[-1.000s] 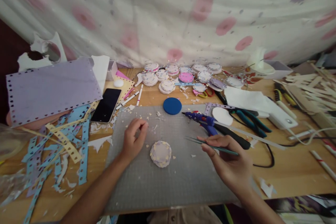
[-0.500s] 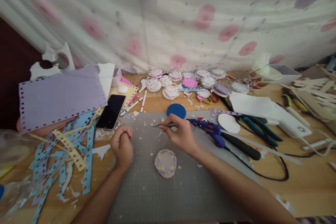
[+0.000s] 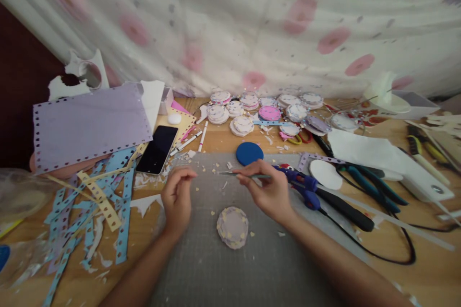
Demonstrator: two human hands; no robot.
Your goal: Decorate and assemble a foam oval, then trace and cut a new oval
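Note:
My right hand point(image 3: 268, 189) is closed in a pinch on slim, pointed tweezers point(image 3: 248, 175), whose tip points left above the grey cutting mat point(image 3: 194, 264). To the left, my left hand point(image 3: 179, 200) is raised near the tip, thumb and forefinger pressed together; whatever they hold is too small to make out. Between and below the hands, a round layered paper disc point(image 3: 232, 228) lies on the mat, pale lilac with small cream hearts round its edge. Tiny cream hearts and paper bits are scattered about it. A blue round lid-like disc point(image 3: 249, 153) lies beyond my right hand.
Right of my right hand lie a blue glue gun point(image 3: 302, 182) with its cord, a black-handled tool point(image 3: 345, 208) and teal-handled pliers point(image 3: 374, 184). Several decorated discs point(image 3: 242, 125) stand at the back. At left are a phone point(image 3: 157, 149), punched paper strips point(image 3: 124, 211) and a lilac sheet point(image 3: 91, 129).
My left hand has turned and risen from a loose fist to a fingertip pinch. My right hand has drawn slightly to the right with the tweezers, now held more level. The view has shifted slightly.

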